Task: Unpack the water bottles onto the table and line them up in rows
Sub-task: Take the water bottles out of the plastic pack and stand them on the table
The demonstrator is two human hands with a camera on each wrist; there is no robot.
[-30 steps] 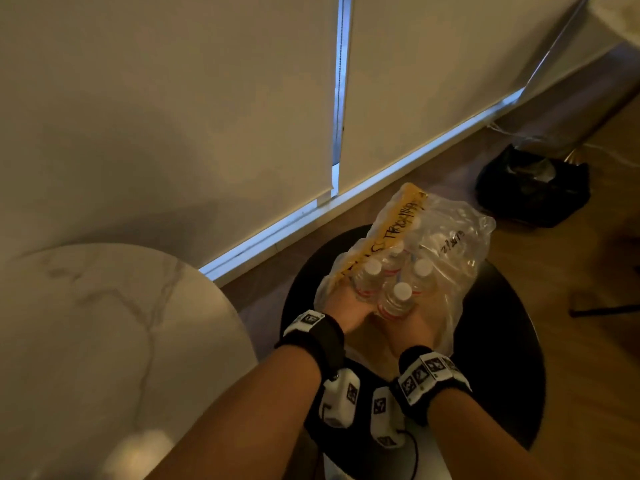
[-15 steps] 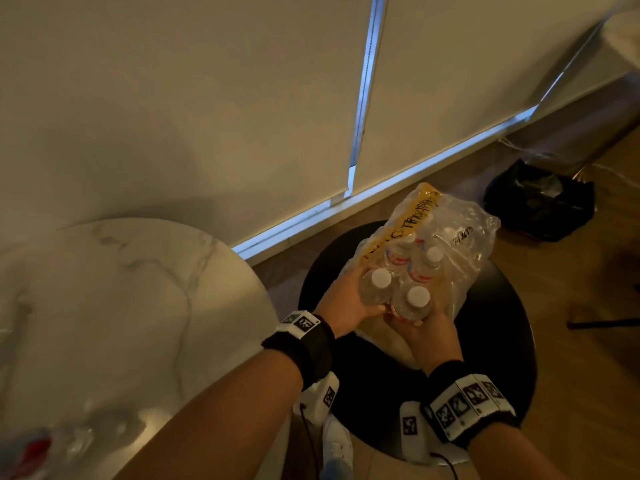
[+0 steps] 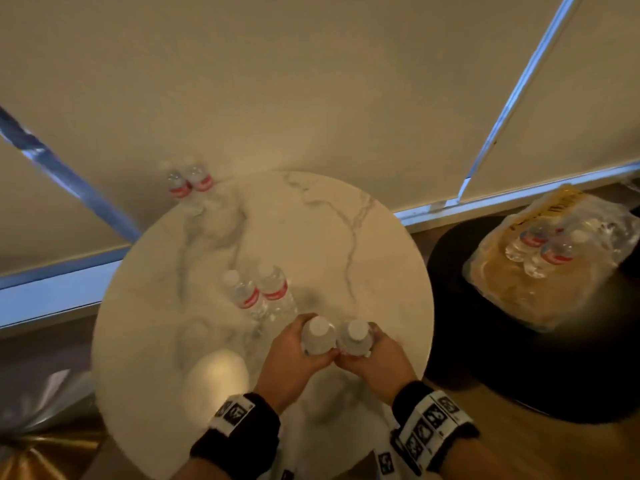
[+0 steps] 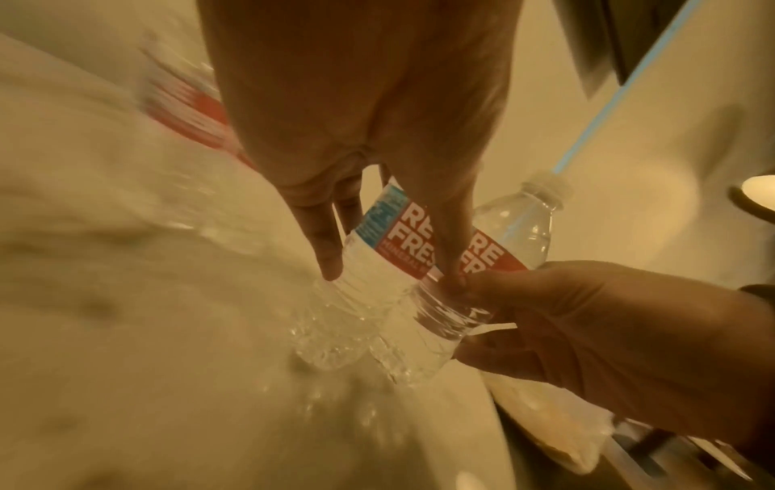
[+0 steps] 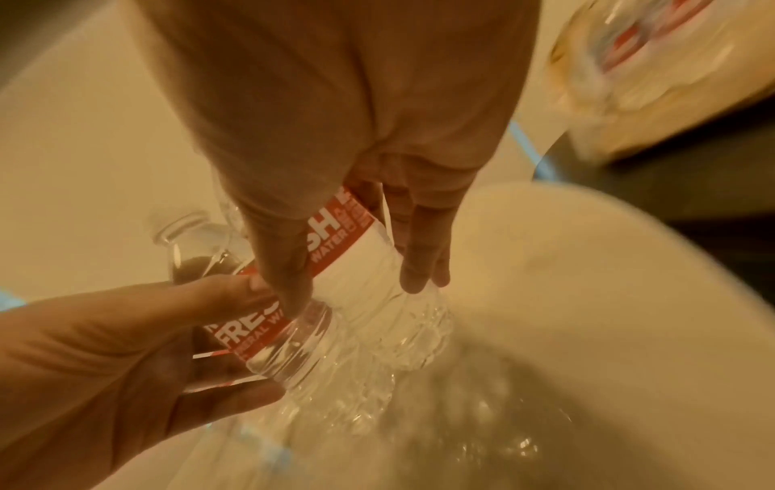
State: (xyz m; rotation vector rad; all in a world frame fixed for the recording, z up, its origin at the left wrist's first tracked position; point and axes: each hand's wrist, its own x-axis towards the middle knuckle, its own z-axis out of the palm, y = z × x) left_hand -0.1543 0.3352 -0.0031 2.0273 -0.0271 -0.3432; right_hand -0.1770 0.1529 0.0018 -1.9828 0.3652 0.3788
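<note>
The round marble table carries two upright bottles at its far edge and two more in the middle. Near the front edge my left hand grips one clear bottle and my right hand grips another, side by side and touching. In the left wrist view the left hand wraps a red-labelled bottle. The right wrist view has the right hand round its bottle. Both bases are close to the marble; contact is unclear.
To the right of the table a torn plastic pack with several bottles left in it lies on a black round stool. Pale blinds hang behind the table. A wood floor shows at the lower right.
Both hands have lifted a bottle each out of the pack on the stool and carried them left over the marble table. The head view has swung left with them.
</note>
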